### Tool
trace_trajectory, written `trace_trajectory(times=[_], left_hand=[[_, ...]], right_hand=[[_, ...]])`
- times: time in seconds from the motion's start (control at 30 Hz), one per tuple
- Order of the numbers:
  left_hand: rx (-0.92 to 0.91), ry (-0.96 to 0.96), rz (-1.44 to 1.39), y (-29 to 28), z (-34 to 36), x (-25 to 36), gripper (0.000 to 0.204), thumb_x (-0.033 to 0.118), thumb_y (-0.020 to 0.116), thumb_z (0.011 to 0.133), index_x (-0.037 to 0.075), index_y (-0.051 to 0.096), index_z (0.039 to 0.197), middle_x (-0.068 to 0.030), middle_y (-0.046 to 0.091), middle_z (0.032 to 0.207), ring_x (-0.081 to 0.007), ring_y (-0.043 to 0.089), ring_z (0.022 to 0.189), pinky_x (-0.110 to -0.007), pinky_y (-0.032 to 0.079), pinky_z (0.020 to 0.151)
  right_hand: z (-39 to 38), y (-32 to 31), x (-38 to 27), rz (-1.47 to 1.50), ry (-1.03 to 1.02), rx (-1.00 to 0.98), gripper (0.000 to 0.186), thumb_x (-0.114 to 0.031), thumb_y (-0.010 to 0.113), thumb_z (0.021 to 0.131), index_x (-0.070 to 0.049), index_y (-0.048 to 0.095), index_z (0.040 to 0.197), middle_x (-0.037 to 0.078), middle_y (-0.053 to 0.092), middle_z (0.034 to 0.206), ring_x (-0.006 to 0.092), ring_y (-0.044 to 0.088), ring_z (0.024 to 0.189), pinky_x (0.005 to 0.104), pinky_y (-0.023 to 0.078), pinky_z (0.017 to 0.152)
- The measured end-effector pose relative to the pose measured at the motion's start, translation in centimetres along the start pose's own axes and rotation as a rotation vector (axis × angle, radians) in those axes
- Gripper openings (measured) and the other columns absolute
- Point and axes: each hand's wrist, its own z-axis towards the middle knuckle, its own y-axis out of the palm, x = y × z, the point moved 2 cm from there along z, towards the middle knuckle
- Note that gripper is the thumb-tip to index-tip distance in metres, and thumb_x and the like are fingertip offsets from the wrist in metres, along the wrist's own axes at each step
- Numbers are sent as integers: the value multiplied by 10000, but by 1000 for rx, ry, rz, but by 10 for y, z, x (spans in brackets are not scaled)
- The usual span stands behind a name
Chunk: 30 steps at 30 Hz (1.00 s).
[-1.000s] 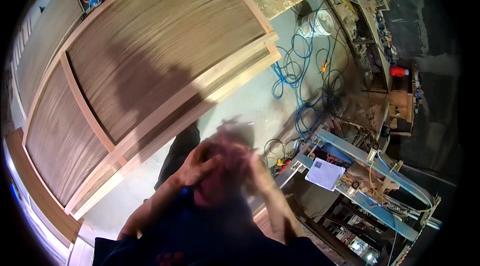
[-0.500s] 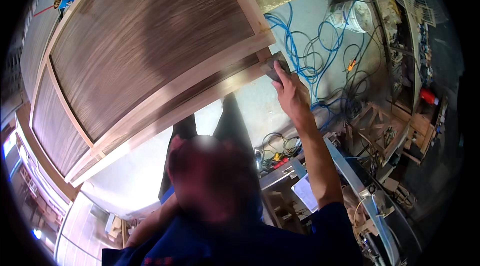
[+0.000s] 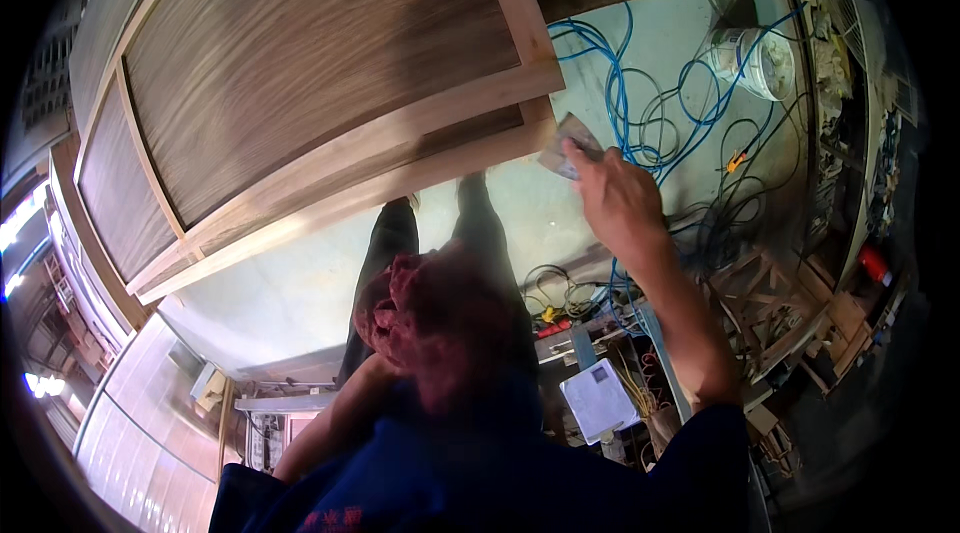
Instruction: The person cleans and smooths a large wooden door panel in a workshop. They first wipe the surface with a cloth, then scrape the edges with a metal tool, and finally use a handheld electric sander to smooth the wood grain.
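While hoses [image 3: 615, 98] loop beside woodwork [image 3: 320, 63], right fingers [image 3: 580, 159] pinch a pad [image 3: 579, 133], left fingers hidden.

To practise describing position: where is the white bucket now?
The white bucket is at the head view's upper right, on the floor beside the looped blue hose, beyond the right hand.

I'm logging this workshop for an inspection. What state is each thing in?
Right hand, gripping, index finger extended.
Flat greyish pad, held at the frame's corner; contact unclear.
Wooden frame, fitted with dark-grained panels.
Left forearm, bent, its hand hidden behind cloth.
Dark red cloth, crumpled, partly blurred.
Blue hose, loosely looped on the floor.
White bucket, upright or tipped unclear.
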Motion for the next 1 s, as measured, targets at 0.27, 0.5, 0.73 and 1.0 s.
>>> trace_trajectory(times=[0.27, 0.5, 0.73, 1.0], left_hand=[[33, 28, 9, -18, -8, -15, 414, 231, 556, 1075, 77, 527, 1458, -122, 586, 1377, -247, 572, 1227, -398, 469, 1073], [140, 58, 11, -88, -62, -61, 407, 219, 556, 1074, 76, 535, 1454, -124, 583, 1389, -252, 574, 1230, -401, 470, 1075], [451, 183, 37, -210, -170, -162, 400, 206, 556, 1073, 74, 542, 1450, -126, 579, 1400, -258, 575, 1233, -405, 472, 1077], [915, 627, 258, -321, -329, -285, 383, 172, 559, 1065, 71, 565, 1434, -126, 576, 1412, -266, 578, 1233, -415, 473, 1086]], right_hand=[[14, -8, -11, -217, -116, -51, 460, -173, 631, 993, -156, 602, 1452, 214, 682, 1008, 371, 714, 835, 445, 581, 723], [10, -9, -29, -281, -128, -30, 472, -196, 674, 969, -166, 612, 1436, 197, 700, 985, 386, 703, 937, 465, 575, 799], [-41, -35, -281, 61, -639, 52, 672, -284, 748, 936, -322, 498, 1559, 143, 640, 999, 341, 632, 820, 463, 540, 775], [-149, 96, -647, -81, -1114, -205, 458, -229, 823, 828, -202, 699, 1267, 134, 653, 961, 401, 682, 743, 481, 552, 619]])
